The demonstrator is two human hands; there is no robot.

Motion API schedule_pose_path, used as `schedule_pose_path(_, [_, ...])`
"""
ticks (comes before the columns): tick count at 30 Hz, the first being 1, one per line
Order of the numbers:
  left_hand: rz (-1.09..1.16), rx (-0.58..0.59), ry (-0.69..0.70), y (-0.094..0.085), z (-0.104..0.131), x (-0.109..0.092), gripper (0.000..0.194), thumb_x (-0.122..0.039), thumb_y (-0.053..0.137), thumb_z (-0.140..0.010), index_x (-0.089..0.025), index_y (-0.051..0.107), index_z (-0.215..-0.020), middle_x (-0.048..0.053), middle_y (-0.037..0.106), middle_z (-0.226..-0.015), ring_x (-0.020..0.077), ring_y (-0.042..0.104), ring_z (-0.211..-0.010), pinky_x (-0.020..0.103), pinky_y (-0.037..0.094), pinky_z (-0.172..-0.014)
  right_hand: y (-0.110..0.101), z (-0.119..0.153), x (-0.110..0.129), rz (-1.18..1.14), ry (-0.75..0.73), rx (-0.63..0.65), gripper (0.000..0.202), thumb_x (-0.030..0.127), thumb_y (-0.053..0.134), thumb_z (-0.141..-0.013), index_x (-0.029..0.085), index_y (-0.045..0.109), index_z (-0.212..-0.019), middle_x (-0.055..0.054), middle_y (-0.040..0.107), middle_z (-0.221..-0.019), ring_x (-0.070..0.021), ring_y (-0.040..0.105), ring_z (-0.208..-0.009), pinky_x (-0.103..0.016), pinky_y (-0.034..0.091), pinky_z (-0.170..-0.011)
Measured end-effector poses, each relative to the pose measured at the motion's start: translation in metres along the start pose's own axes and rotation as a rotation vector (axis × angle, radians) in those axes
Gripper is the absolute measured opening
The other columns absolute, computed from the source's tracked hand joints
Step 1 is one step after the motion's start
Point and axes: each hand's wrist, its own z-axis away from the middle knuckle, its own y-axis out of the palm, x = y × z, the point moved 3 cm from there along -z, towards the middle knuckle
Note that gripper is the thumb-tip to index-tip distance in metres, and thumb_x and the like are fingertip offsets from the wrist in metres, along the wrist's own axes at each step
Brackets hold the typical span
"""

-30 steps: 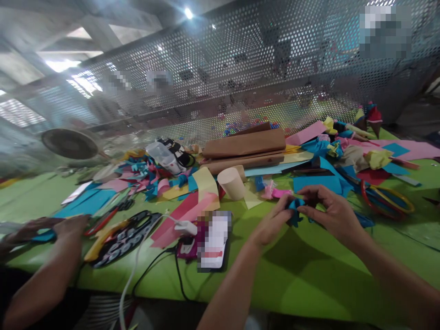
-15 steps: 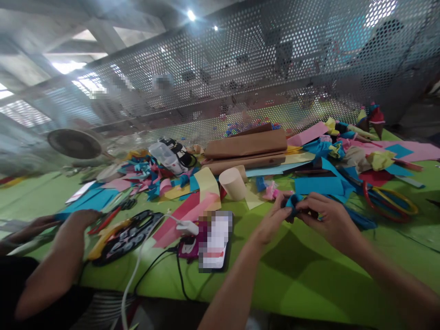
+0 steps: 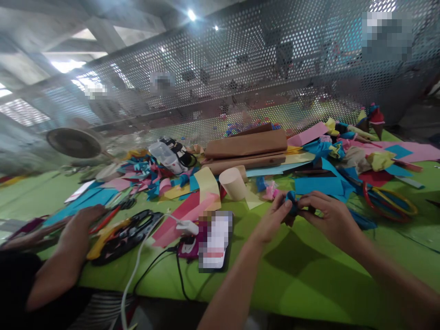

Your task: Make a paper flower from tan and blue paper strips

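A small crumpled blue paper piece (image 3: 292,201) is held up over the green table (image 3: 309,284), right of centre. My left hand (image 3: 273,220) grips it from the left, thumb pressed on its front; a bit of brown shows below it. From the right, the fingertips of my right hand (image 3: 321,213) pinch the edge of the same blue piece. A pink crumpled paper (image 3: 271,190) lies just behind my left hand. Flat blue paper (image 3: 319,186) lies behind my right hand.
Left of my arms are a phone (image 3: 217,240), a charger (image 3: 187,227) with cables and a black tray (image 3: 120,247). A tape roll (image 3: 233,184) and brown paper rolls (image 3: 245,144) stand behind. Scissors (image 3: 388,201) lie right. A co-worker's arm (image 3: 68,243) reaches in at left.
The blue paper has turned slightly and shifted a little left in my hands. The fingers of my right hand have moved on its edge. The co-worker's hands have shifted at the left.
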Motion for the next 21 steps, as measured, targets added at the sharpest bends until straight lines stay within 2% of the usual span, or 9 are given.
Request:
schedule_pose_path(5, [0.01,-0.016,0.022,-0.003,-0.002,0.0038,0.046,-0.061,0.063,-0.089,-0.021,0.052,-0.108,-0.003,0.052,-0.078,0.0083,0.051,-0.061,0.022,0.038,-0.059,0.0016,0.0021,0.001,0.02,0.036,-0.069,0.009,0.02,0.063,-0.092,0.024,0.071,-0.093,-0.004,0.071,-0.093,-0.0207,0.069,-0.087,-0.031,0.054,-0.075])
schedule_pose_path(11, [0.017,-0.035,0.037,-0.0042,-0.0015,0.006,0.042,-0.06,0.061,-0.091,-0.021,0.057,-0.107,-0.003,0.052,-0.079,0.0075,0.049,-0.062,0.022,0.039,-0.061,0.006,0.0077,-0.0029,0.043,0.206,-0.181,0.003,0.025,0.068,-0.088,0.024,0.066,-0.088,-0.001,0.069,-0.078,-0.0187,0.065,-0.069,-0.029,0.05,-0.065])
schedule_pose_path(15, [0.045,-0.02,0.077,-0.002,-0.001,0.0031,0.038,-0.056,0.06,-0.093,-0.022,0.06,-0.109,0.0,0.055,-0.088,0.008,0.049,-0.067,0.022,0.041,-0.063,0.0074,0.0088,-0.0031,0.076,0.218,-0.214,0.008,0.027,0.069,-0.087,0.023,0.065,-0.082,-0.001,0.069,-0.076,-0.0181,0.064,-0.067,-0.028,0.048,-0.063])
schedule_pose_path(21, [0.038,-0.032,0.122,0.0,-0.0004,0.0002,0.036,-0.053,0.062,-0.093,-0.024,0.066,-0.113,0.003,0.058,-0.099,0.0094,0.05,-0.072,0.023,0.046,-0.065,0.008,0.0101,-0.0029,0.056,0.223,-0.246,0.003,0.025,0.067,-0.088,0.023,0.069,-0.087,-0.001,0.073,-0.082,-0.0184,0.066,-0.071,-0.028,0.049,-0.065])
